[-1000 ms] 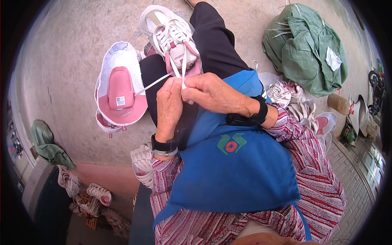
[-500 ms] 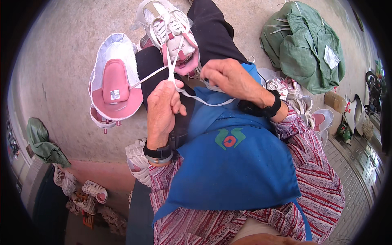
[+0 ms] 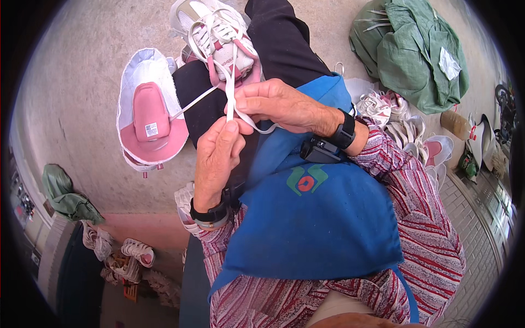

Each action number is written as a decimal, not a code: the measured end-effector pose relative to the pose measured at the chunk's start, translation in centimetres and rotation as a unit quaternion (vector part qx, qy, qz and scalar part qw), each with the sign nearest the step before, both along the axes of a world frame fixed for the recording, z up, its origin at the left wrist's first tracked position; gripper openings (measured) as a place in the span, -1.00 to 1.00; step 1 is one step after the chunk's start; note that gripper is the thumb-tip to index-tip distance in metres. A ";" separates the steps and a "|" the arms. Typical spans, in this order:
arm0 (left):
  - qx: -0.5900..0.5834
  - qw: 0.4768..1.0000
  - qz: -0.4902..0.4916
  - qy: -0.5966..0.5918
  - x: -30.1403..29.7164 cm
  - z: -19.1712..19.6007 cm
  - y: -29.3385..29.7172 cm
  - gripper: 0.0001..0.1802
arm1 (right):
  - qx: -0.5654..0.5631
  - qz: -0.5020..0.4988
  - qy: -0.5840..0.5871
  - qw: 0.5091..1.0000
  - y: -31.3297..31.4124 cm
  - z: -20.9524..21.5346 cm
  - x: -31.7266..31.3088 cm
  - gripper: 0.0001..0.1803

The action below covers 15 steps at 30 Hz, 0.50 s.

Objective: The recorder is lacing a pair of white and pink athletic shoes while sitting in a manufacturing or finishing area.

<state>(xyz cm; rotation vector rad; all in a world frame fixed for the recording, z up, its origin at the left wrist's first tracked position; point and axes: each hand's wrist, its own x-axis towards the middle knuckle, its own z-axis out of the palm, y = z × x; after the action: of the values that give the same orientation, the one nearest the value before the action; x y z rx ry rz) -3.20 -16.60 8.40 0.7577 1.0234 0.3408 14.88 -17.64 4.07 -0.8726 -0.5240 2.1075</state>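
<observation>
A white and pink sneaker (image 3: pixel 224 46) rests at my knees, its toe pointing away and its tongue toward me. White shoelaces (image 3: pixel 231 90) run from its upper eyelets to my hands. My left hand (image 3: pixel 219 153) pinches the laces between thumb and forefinger. Just above it, my right hand (image 3: pixel 281 106) has its thumb and fingers closed on the laces too, and a loose lace end curves beneath it. Another lace stretches left toward an unlaced white and pink shoe upper (image 3: pixel 150 109), which lies on the floor with a pink insole inside.
Several white and pink shoes (image 3: pixel 377 106) are heaped to my right beside a big green sack (image 3: pixel 410 54). A plastic bottle (image 3: pixel 456 124) lies beyond them. More shoes (image 3: pixel 136 251) and a smaller green bag (image 3: pixel 68 194) are at lower left. A blue apron (image 3: pixel 317 229) covers my lap.
My right hand has moved left and closed on the laces beside my left hand. The view has shifted slightly, and the sneaker appears a little farther left.
</observation>
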 end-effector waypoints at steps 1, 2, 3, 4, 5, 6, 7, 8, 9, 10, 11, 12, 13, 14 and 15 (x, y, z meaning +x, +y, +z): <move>-0.004 1.000 -0.002 -0.006 -0.3 0.1 0.4 -0.69 | 0.048 0.021 -0.003 0.999 0.2 0.1 0.1 -0.70; -0.001 1.000 -0.013 -0.003 -0.5 0.2 0.8 -0.71 | 0.035 0.011 -0.012 0.999 0.0 0.4 0.1 -0.75; -0.003 1.000 -0.014 -0.004 -0.6 0.2 1.3 -0.71 | 0.033 0.010 -0.012 0.999 0.2 0.9 0.7 -0.75; -0.001 1.000 0.022 0.014 -0.9 0.4 1.7 -0.72 | -0.009 0.055 0.003 0.998 0.4 1.8 1.5 -0.74; 0.001 0.998 0.057 0.032 -1.3 0.4 2.2 -0.73 | -0.052 0.100 0.018 0.993 0.6 2.6 2.2 -0.73; 0.014 0.997 0.063 0.041 -1.8 0.3 2.9 -0.75 | -0.039 0.103 -0.015 0.994 1.0 3.4 2.6 -0.72; 0.025 0.996 0.052 0.061 -2.1 0.6 3.8 -0.77 | 0.005 0.086 -0.039 0.996 1.6 3.9 3.1 -0.72; -0.007 0.996 0.085 -0.022 -2.8 0.6 4.6 -0.78 | -0.001 0.029 0.035 0.999 2.5 4.2 3.7 -0.72; -0.037 0.987 0.117 -0.104 -3.4 0.7 5.7 -0.79 | -0.006 -0.028 0.108 0.994 3.7 4.3 4.3 -0.72; -0.038 0.987 0.121 -0.103 -3.9 0.7 7.0 -0.79 | 0.016 -0.079 0.149 0.986 5.0 4.0 4.6 -0.71; -0.059 0.970 0.151 -0.183 -3.9 0.3 8.4 -0.78 | 0.039 -0.132 0.184 0.973 6.1 3.4 5.0 -0.71; -0.077 0.945 0.181 -0.262 -3.8 0.0 9.6 -0.77 | 0.017 -0.158 0.259 0.953 6.7 3.1 5.6 -0.69; -0.075 0.944 0.188 -0.261 -3.6 -0.6 10.2 -0.77 | 0.017 -0.175 0.404 0.898 6.7 2.6 5.5 -0.69; -0.083 0.926 0.210 -0.303 -2.9 -1.1 10.9 -0.74 | 0.006 -0.186 0.403 0.896 6.3 2.0 5.9 -0.72; -0.089 0.906 0.231 -0.343 -2.5 -1.4 11.3 -0.71 | -0.004 -0.197 0.403 0.894 5.8 1.2 6.5 -0.74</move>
<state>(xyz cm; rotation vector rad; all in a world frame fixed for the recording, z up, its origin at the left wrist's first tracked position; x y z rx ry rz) -5.74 -5.30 6.99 0.1763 0.5319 0.8457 21.39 -11.79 5.27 -0.0349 0.1030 1.8671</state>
